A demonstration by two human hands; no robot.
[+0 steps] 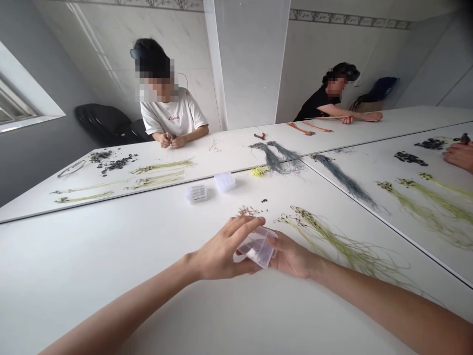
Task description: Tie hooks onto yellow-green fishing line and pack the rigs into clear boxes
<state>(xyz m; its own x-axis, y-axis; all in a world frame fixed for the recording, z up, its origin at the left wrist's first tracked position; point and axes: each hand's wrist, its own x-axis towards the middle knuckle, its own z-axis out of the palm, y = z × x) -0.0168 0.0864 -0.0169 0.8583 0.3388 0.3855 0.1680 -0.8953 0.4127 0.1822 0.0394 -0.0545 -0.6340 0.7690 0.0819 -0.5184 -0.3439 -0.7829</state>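
Between my two hands is a small clear plastic compartment box point(260, 249), tilted above the white table. My left hand point(231, 246) grips its left side, fingers over the far edge and thumb underneath. My right hand point(291, 251) holds the right side, its thumb on the box. Divider walls show through the plastic; whether anything lies inside I cannot make out. Just beyond my hands lies a small heap of brownish hooks point(247, 211), with tiny black pieces point(264, 200) beside it. Right of my hands spreads a bundle of yellow-green lines point(328, 234) with dark hooked ends.
Farther off stand a filled clear box point(197, 194) and another clear box point(224, 182), near a yellow-green coil point(258, 171). Grey line bundles point(275, 157) lie beyond. Two people sit across the table; a co-worker's hand point(460, 155) shows at the right edge.
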